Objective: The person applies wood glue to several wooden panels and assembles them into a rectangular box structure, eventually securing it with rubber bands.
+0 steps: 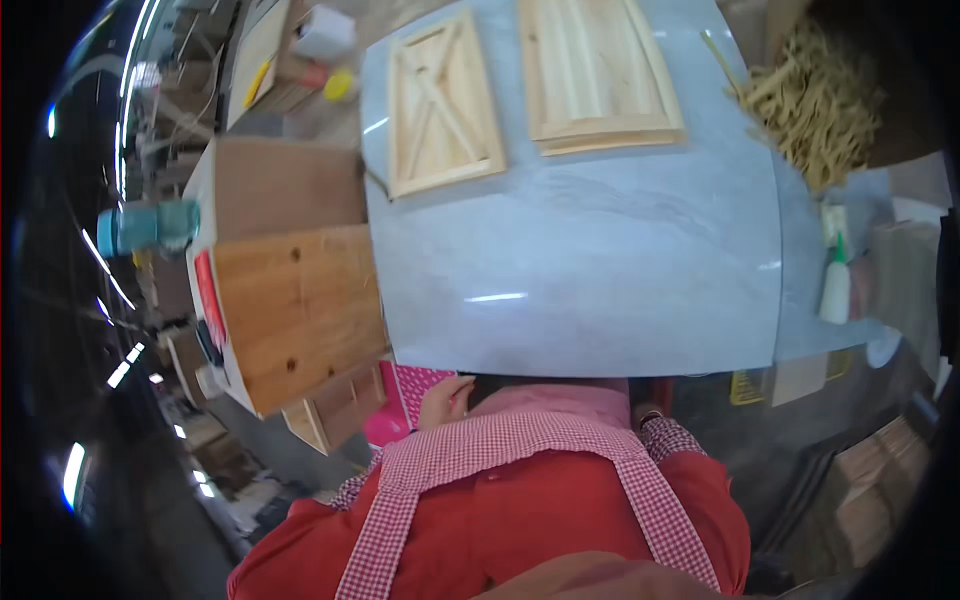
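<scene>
I see a glossy, smooth grey tabletop (600, 260), bare matt wooden frames (443, 105), and perhaps cloth, checked, by my left hand's fingers (447, 398).

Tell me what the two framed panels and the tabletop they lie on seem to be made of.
Cross-braced panel and larger panel: pale, apparently unfinished wood, with visible grain and no paint. Tabletop: smooth grey-blue surface with faint marbling and glossy light streaks, perhaps stone or laminate; the look leaves it open.

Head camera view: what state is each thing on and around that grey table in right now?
Cross-braced wooden panel: lying flat on the grey table.
Stacked pale wooden panels: flat, piled.
White glue bottle: upright, capped.
Left hand: at the table's near edge, grip unclear.
Right hand: out of sight.
</scene>
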Motion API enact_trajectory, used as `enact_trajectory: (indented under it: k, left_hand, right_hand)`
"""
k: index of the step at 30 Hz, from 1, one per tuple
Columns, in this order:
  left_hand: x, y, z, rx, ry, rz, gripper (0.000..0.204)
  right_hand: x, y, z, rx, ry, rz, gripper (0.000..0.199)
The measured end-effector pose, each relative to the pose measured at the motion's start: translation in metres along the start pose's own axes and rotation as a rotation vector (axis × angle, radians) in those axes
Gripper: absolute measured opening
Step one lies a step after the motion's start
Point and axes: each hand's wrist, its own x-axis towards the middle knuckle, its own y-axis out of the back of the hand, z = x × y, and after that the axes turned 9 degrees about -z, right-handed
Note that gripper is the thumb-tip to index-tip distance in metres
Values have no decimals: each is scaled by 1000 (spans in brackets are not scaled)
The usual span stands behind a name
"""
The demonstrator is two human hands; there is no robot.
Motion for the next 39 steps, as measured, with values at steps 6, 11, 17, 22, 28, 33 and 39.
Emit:
enact_trajectory:
  k: [6, 11, 17, 22, 28, 33, 39]
  left_hand:
    - [243, 39, 229, 740, -736, 89, 84]
    - [382, 1, 354, 1210, -1029, 96, 87]
    - [427, -16, 397, 1213, -1137, -232, 69]
    - [421, -31, 370, 1035, -1073, -141, 49]
    - [408, -58, 340, 754, -1176, 172, 28]
    - [418, 12, 297, 327, -907, 679, 55]
    - [453, 77, 227, 245, -196, 403, 90]
  right_hand:
    - [64, -2, 16, 115, -8, -5, 42]
    - [82, -3, 29, 177, 7, 21, 41]
    - [78, 20, 58, 208, 16, 86, 39]
    - [72, 51, 81, 201, 5, 163, 38]
    - [60, 71, 105, 148, 23, 248, 36]
    - [26, 59, 113, 171, 97, 298, 34]
    - [-135, 80, 80, 463, 297, 436, 28]
